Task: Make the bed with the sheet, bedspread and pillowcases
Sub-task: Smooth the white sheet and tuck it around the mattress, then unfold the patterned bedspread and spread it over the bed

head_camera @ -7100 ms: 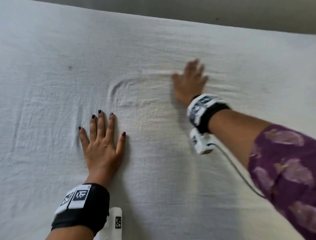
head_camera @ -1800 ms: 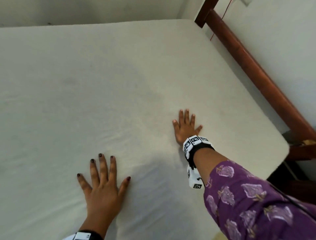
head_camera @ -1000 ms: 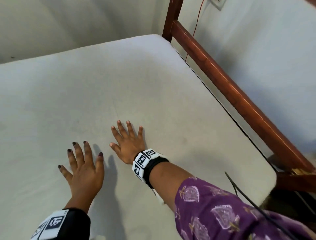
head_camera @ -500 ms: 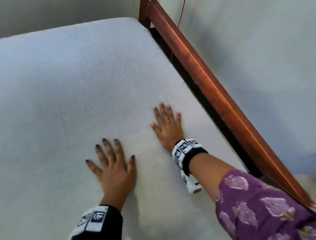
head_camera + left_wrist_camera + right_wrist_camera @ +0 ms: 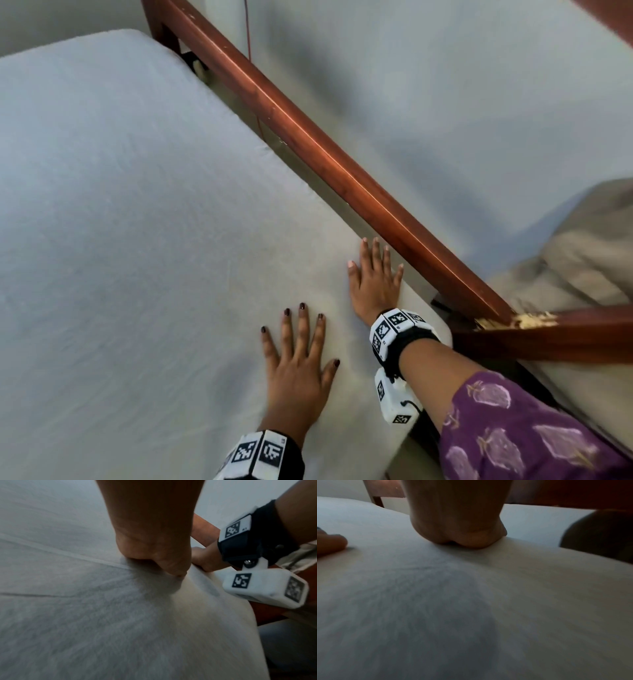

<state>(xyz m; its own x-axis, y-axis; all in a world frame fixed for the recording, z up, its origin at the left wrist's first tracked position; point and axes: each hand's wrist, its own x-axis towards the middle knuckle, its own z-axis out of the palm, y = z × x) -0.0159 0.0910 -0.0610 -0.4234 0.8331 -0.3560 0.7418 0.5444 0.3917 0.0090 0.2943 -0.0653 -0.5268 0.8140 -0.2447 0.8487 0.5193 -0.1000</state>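
Note:
A white sheet [image 5: 120,222] lies smooth over the mattress. My left hand [image 5: 298,363] presses flat on it near the bed's right edge, fingers straight and spread. My right hand [image 5: 375,277] lies flat a little farther on, right at the mattress edge beside the wooden rail. Both palms rest on the sheet [image 5: 85,615] and hold nothing. In the left wrist view the heel of my left hand [image 5: 154,545] pushes into the cloth. In the right wrist view my right hand [image 5: 458,524] presses the sheet [image 5: 471,615] down.
A dark red wooden bed rail [image 5: 342,168] runs diagonally along the mattress's right side, with a post [image 5: 161,31] at the far corner. A second rail [image 5: 565,334] joins it at right. Beige cloth [image 5: 582,260] is bunched beyond the rail. The wall [image 5: 445,85] is close behind.
Both hands have slid across the sheet toward the right edge of the mattress. My right hand now lies next to the wooden rail, and the view has turned to the right.

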